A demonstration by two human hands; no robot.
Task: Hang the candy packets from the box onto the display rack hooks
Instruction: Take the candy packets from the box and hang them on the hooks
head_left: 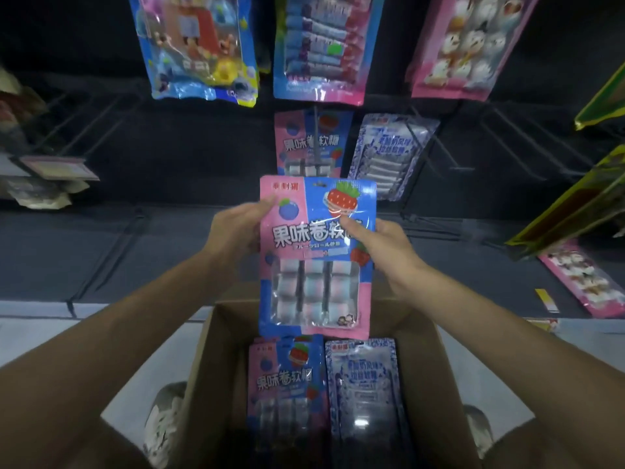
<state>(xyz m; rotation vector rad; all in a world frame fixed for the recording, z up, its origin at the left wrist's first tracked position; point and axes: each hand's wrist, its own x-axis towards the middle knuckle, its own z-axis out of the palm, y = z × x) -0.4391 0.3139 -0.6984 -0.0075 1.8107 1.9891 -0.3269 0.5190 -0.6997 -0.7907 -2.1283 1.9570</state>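
A pink-and-blue candy packet (316, 265) with a strawberry and a blueberry printed on it is held upright above the open cardboard box (209, 363). My left hand (236, 228) grips its left edge and my right hand (382, 252) grips its right edge, thumb on the front. Just behind its top, a matching packet (309, 143) hangs on a rack hook (316, 130). Inside the box lie another pink-and-blue packet (284, 384) and a blue-and-white packet (363, 384).
A blue-and-white packet (392, 154) hangs to the right of the matching one. Three larger packets (318, 49) hang in the row above. Bare black hooks (507, 137) stick out on both sides. Yellow-green packets (575, 211) and a pink one (585, 282) are at right.
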